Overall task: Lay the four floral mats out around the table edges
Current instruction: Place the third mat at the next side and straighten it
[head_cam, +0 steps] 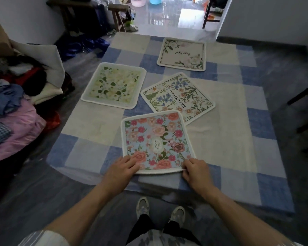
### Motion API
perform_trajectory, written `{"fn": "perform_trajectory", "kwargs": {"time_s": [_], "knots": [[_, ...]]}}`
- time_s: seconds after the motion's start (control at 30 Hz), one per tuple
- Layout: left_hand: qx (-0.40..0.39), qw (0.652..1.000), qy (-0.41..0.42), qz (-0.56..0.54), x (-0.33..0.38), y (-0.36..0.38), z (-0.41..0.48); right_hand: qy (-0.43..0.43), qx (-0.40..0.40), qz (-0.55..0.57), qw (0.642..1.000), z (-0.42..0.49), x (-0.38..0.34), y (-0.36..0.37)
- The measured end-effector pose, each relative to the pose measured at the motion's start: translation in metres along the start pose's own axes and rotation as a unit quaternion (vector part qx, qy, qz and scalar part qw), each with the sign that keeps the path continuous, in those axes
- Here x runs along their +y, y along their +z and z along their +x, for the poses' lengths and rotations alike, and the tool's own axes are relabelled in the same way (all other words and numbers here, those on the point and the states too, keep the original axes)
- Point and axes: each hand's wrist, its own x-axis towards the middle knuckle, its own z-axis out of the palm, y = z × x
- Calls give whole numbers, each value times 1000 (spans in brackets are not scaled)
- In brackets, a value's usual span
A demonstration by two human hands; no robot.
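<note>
Four floral mats lie on a table covered with a blue and cream checked cloth [89, 125]. The pink rose mat [155, 139] sits at the near edge. My left hand [121, 168] rests flat on its near left corner. My right hand [196, 170] pinches its near right corner. A mat with blue and orange flowers and the word BEAUTIFUL [178, 97] lies askew in the middle, its near corner under the rose mat. The green and white leaf mat [114, 85] lies at the left. A white flower mat with script lettering [182, 54] lies at the far edge.
A pile of clothes and bedding [16, 96] fills the left side. A dark wooden bench [89, 13] stands at the back left. Dark chair legs [306, 96] show at the right. My shoes [160, 208] stand on the grey floor below the near table edge.
</note>
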Motion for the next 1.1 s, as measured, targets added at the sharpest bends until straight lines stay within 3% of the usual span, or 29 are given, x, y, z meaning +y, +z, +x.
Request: {"fn": "perform_trajectory", "kwargs": {"time_s": [0.17,0.43,0.7,0.77,0.9,1.1], "knots": [[2,1000,-11,20,-15,-2,24,45,11,-3,999,-9,-2,2],[-52,996,-59,51,-56,-5,14,30,-29,33,999,-4,-41,17],[-147,985,-9,-92,-66,14,1,103,-49,12,993,-15,-32,21],[-135,981,-63,-124,-71,17,0,123,-68,26,990,-18,-27,22],[-82,967,-177,-165,-82,20,8,190,-9,52,980,-17,-19,22],[-95,937,-262,-211,-71,27,24,242,-18,81,967,-13,-25,27]]}}
